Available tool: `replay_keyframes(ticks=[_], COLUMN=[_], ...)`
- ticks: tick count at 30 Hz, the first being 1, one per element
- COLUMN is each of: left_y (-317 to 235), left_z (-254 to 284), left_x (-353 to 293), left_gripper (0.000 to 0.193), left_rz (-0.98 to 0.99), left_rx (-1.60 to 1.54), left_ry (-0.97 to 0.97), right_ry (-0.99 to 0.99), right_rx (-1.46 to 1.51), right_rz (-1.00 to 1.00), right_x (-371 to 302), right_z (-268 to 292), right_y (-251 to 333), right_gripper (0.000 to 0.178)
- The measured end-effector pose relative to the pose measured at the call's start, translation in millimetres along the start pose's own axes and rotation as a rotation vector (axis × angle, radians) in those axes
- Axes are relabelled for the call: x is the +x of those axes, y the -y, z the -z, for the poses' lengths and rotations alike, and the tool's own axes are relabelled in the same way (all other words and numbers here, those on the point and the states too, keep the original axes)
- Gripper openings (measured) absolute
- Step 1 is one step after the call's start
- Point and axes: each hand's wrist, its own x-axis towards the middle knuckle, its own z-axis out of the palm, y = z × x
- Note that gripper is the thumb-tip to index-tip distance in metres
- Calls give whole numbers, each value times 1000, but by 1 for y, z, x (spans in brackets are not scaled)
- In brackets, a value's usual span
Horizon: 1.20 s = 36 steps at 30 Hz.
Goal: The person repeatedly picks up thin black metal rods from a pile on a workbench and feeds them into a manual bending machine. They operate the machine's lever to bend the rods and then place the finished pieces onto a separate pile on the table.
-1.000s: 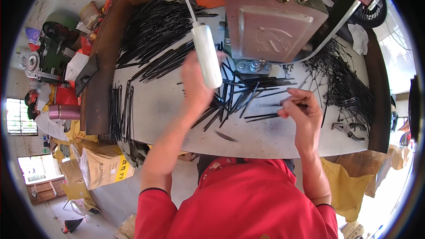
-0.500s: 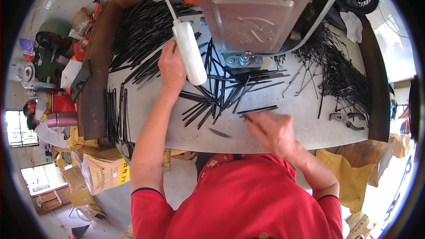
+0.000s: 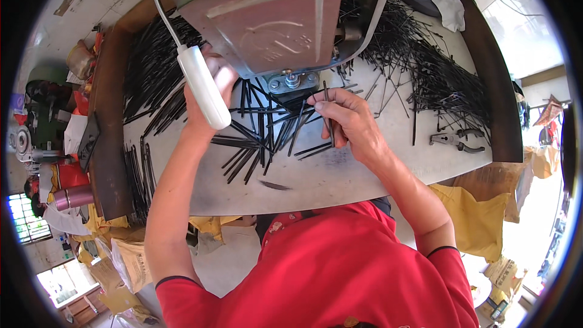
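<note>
A thin black rod (image 3: 328, 109) is pinched upright between the fingers of my right hand (image 3: 349, 120), just right of the metal fitting (image 3: 293, 81) under the machine head. Below and left of that fitting lies a loose heap of black rods (image 3: 261, 124), crossing one another. My left hand (image 3: 223, 79) reaches up beside the machine, over the left rods. The white lamp and the machine head hide most of its fingers, so I cannot see what they hold. A narrow dark sliver (image 3: 274, 186) lies near the table's front edge.
The big machine head (image 3: 273, 30) overhangs the table, with a white lamp (image 3: 203, 88) on a bendy neck. Piles of black rods (image 3: 161, 64) fill the left; tangled thin ones (image 3: 446, 79) lie right. Pliers (image 3: 456, 140) rest at right. Raised brown sides (image 3: 489, 85) border the table.
My right hand has moved up and left from the front of the table and now holds a rod upright. My left hand has moved up beside the machine. The whole view has shifted.
</note>
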Motion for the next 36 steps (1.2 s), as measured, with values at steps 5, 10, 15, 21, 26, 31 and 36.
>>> replay_keyframes(ticks=[5,10,15,21,26,31,36], left_y=[-24,-64,-114,-108,-112,-111,-108], left_z=[8,18,27,-16,-24,-17,-19], left_x=[4,-11,-5,-7,-5,-2,-6], left_gripper=[33,33,27,30,30,29,29], left_rz=[-327,-355,1257,1435,1416,1396,1449], left_rx=[-356,-293,-1301,-1537,-1543,-1604,-1577], left_ry=[155,148,297,-197,-278,-253,-248], right_ry=[-9,-21,-16,-12,-47,-96,-59], right_rx=[21,50,41,64,65,38,27], right_rz=[40,36,50,93,125,146,140], right_x=[3,5,6,16,18,18,16], right_z=[-4,-3,-5,-19,-22,-28,-25], right_y=[2,-3,2,4,1,2,0], right_gripper=[27,26,26,25,24,25,23])
